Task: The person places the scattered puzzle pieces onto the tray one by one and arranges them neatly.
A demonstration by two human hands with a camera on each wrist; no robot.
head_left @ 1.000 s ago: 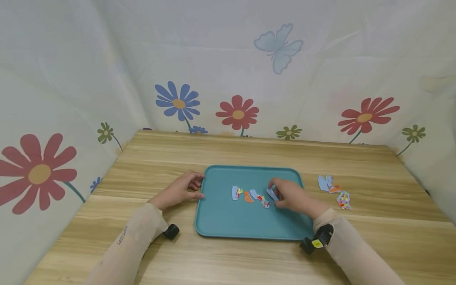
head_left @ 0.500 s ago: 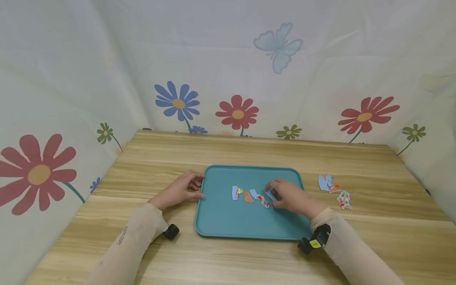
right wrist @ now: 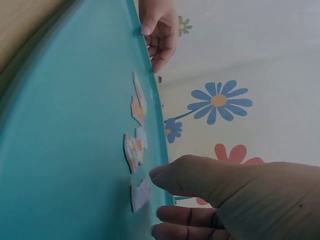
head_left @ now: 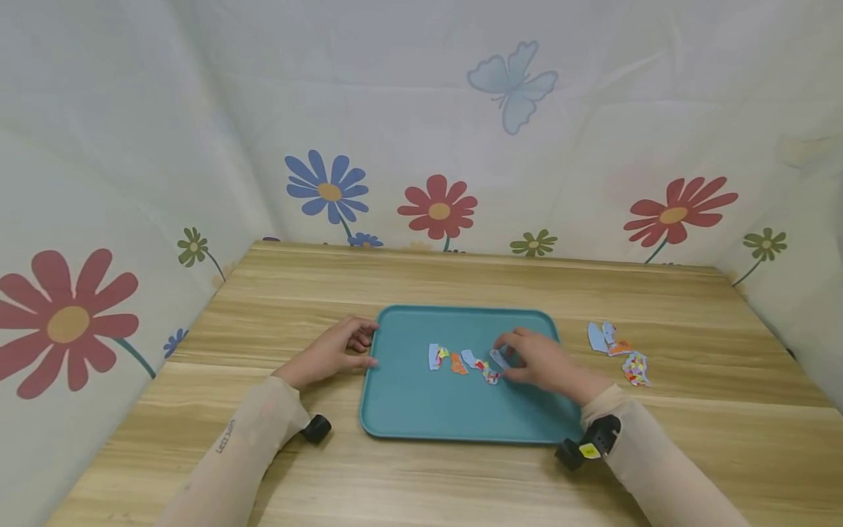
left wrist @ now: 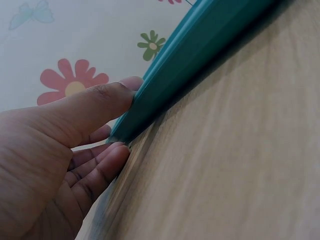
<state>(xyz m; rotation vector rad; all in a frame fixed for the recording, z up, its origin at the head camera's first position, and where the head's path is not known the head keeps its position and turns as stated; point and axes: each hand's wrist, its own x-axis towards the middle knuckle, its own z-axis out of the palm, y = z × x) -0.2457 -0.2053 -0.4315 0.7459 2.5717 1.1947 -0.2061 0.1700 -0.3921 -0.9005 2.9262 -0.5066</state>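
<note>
Right hand (head_left: 543,362) poised around a pale blue puzzle piece (head_left: 498,359) on the teal tray (head_left: 428,410).
Its thumb and fingers stand well apart, gripping nothing; the piece lies just beside the speckled piece (head_left: 490,376). The left hand (head_left: 334,351) touches the tray's left rim, fingers loosely bent, with no firm grip visible. To set the piece well, slide it flat under light fingertips, matching edges without nudging its neighbours, while the left hand steadies the rim. More pieces (head_left: 636,369) lie on the wooden table (head_left: 494,483), right of the tray. Writing on the left sleeve (head_left: 244,432) seems to begin "Let's"; the rest is unclear. The yellow label (head_left: 589,451) at the right wrist is too small to read.
</note>
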